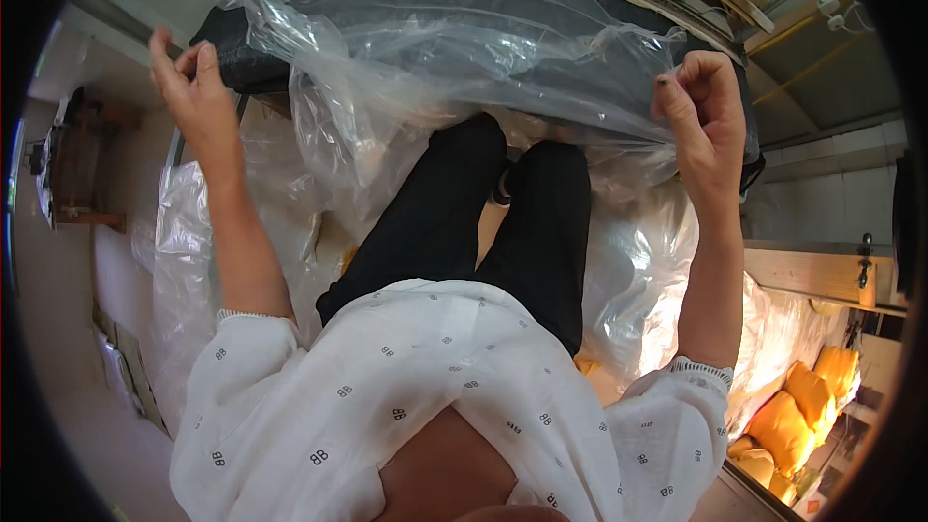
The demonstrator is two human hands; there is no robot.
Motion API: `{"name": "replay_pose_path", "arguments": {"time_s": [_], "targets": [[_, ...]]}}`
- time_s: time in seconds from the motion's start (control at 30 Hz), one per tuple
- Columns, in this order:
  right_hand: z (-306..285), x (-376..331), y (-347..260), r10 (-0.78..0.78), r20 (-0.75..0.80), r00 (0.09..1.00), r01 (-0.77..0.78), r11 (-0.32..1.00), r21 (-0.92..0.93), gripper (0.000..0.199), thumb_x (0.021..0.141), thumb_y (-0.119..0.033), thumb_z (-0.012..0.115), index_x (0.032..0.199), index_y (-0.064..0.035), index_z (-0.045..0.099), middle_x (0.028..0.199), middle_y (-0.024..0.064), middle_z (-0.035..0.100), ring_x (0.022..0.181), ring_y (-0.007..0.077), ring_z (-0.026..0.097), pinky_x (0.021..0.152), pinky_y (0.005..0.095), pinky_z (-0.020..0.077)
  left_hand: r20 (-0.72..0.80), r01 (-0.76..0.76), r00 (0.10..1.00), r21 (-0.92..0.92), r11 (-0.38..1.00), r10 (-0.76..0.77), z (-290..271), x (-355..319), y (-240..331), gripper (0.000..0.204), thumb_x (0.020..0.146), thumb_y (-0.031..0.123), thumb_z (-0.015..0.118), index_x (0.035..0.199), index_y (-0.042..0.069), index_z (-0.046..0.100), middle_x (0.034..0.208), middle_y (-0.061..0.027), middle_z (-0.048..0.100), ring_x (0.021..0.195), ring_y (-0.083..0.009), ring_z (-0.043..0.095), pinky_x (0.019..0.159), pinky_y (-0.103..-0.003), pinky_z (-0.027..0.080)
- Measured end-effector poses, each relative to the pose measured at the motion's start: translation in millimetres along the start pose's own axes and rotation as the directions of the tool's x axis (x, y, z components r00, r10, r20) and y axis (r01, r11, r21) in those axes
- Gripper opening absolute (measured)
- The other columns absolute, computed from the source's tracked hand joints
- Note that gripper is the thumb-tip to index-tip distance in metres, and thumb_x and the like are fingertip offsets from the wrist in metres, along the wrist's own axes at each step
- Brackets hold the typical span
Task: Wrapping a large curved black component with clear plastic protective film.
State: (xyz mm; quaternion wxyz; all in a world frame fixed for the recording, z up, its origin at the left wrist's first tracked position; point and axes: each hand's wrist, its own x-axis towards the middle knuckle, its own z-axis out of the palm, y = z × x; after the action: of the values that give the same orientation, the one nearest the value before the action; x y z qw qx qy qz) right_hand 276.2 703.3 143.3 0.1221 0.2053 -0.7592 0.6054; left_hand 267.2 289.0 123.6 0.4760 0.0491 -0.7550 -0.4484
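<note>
Plastic sheet (333, 77), edge pinched in right grip (708, 116), left grip (198, 97) spread apart, near its left end

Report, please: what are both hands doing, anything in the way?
Left hand raised, fingers apart, seemingly empty. Right hand seemingly pinching thin, clear plastic sheet. Between hands: loose folds, draped over long, dark surface; no visible obstruction.

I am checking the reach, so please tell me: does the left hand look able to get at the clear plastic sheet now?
Probably yes: the left hand looks open and empty, and the clear plastic sheet bunches nearby, to its right, with nothing visible covering that part.
</note>
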Motion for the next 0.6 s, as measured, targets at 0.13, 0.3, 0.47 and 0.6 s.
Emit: {"name": "replay_pose_path", "arguments": {"time_s": [0.13,0.3,0.47,0.6], "targets": [[7.1,-16.1,-22.1,-0.068,0.013,0.998,0.069,0.985,-0.158,0.016,0.087,0.001,0.056,0.096,-0.0049,0.044,0.080,-0.0009,0.047,0.069,0.0048,0.046,0.065,0.0167,0.0391,0.365,-0.728,0.614,-0.082,0.681,0.700,65.5,-18.7,94.8,0.028,0.090,0.012,0.054,0.117,0.007,0.051,0.083,-0.0006,0.053,0.073,-0.0063,0.051,0.069,-0.021,0.045],[16.4,-19.0,-28.4,-0.084,-0.021,0.996,0.079,0.984,-0.160,0.021,0.083,0.000,0.062,0.094,-0.0056,0.045,0.075,-0.0027,0.049,0.064,0.0008,0.043,0.056,0.0137,0.0344,0.435,-0.332,0.355,-0.769,0.547,0.827,135.4,-24.8,157.5,0.027,0.085,0.027,0.062,0.077,0.001,0.063,0.078,-0.0055,0.063,0.070,-0.0114,0.058,0.066,-0.024,0.045],[-5.7,-33.3,-2.7,0.151,0.117,0.982,-0.111,0.948,-0.298,0.018,0.079,-0.002,0.063,0.093,-0.0043,0.051,0.072,0.0007,0.054,0.065,0.0049,0.049,0.059,0.0196,0.0402,0.639,0.413,0.132,-0.731,0.544,0.758,162.2,-11.2,143.7,0.026,0.091,0.025,0.052,0.087,0.001,0.060,0.088,-0.0088,0.062,0.077,-0.0163,0.060,0.074,-0.029,0.048],[-39.3,-99.6,110.8,0.536,0.220,0.815,-0.303,0.719,-0.625,0.012,0.080,-0.012,0.057,0.087,-0.0056,0.063,0.077,0.0123,0.062,0.073,0.0242,0.060,0.069,0.0335,0.0467,0.750,0.762,0.277,-0.552,0.338,0.601,119.0,53.0,160.7,0.020,0.094,0.017,0.046,0.091,0.000,0.058,0.080,-0.0067,0.060,0.069,-0.0167,0.059,0.069,-0.029,0.049]]}}
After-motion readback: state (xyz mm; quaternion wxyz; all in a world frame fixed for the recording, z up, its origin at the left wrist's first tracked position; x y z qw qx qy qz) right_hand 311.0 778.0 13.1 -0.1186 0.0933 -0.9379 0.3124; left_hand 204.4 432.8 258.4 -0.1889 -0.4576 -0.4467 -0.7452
